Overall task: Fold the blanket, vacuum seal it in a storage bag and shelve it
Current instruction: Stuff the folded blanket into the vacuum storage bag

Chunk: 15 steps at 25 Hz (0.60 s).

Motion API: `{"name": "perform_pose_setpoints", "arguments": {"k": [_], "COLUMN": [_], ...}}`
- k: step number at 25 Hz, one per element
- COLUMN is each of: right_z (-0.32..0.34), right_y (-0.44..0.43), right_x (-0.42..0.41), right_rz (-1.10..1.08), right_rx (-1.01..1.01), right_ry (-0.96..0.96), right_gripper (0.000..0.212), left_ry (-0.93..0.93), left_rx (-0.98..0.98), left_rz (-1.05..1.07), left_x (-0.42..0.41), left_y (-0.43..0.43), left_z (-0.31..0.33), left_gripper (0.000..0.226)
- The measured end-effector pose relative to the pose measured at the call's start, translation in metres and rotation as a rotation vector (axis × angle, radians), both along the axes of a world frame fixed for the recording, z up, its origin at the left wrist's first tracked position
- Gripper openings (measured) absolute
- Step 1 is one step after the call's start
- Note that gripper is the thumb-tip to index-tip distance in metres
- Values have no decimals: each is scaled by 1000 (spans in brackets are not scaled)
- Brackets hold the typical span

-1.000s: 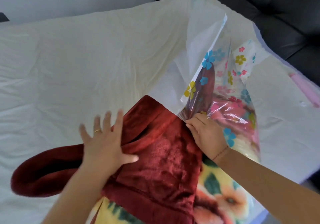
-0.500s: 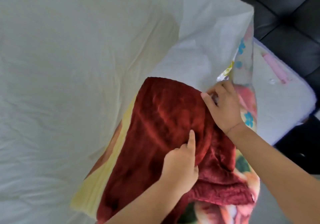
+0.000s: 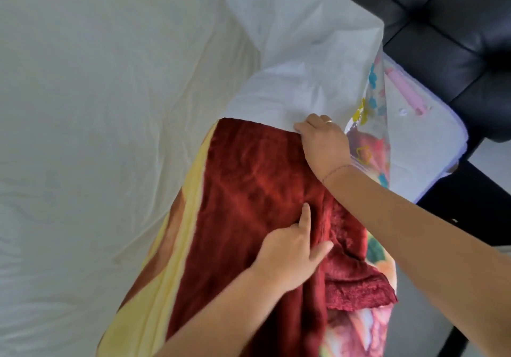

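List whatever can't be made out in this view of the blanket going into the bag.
- Far end of the blanket: head view, covered by the white side of the storage bag.
- Its near end: cut off by the bottom edge.
- Grip of the left hand: most fingers hidden beneath it, blurred.
- The pink object: too blurred to identify.

The blanket [image 3: 249, 190] is thick plush cloth, deep red with a fuzzy nap, and its yellow printed edge looks smoother. The bag [image 3: 298, 80] has a white matt side, creased like thin paper, and a clear glossy plastic side printed with flowers. The sheet [image 3: 110, 107] is matt cream cloth, softly wrinkled. The black upholstery [image 3: 442, 38] looks like tufted leather with a dull sheen.
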State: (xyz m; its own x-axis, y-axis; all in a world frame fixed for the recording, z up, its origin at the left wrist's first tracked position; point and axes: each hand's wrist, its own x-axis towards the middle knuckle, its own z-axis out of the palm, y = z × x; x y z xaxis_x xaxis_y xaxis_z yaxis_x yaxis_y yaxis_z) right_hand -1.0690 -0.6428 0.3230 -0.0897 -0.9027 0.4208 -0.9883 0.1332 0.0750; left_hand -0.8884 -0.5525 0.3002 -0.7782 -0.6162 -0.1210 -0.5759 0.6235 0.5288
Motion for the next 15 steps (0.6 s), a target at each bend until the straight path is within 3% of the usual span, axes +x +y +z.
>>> {"name": "perform_pose_setpoints", "arguments": {"k": [2,4,5,8,11,15], "right_z": [-5,-4,-2,-2,-3,-10], "right_y": [2,-5,-9,-3,35,87], "right_x": [3,9,14,31,48,67], "right_rz": [18,60,81,146,196,148], "right_rx": [-6,-48,-70,-108,-67,-84], "right_ry": [-8,-36,-45,-36,-9,-132], "right_gripper": [19,19,19,16,16,16], "left_ry": [157,251,211,12,-11,26], "left_rx": [-106,-386,-428,-431,-371,-346], "left_rz": [-134,-60,42,193,129,102], "left_x": [16,30,31,14,2,-15], "left_y": [-27,-38,-40,-43,-43,-24], "left_z": [-10,-29,-37,-39,-44,-51], "left_gripper": [54,43,48,72,71,62]}}
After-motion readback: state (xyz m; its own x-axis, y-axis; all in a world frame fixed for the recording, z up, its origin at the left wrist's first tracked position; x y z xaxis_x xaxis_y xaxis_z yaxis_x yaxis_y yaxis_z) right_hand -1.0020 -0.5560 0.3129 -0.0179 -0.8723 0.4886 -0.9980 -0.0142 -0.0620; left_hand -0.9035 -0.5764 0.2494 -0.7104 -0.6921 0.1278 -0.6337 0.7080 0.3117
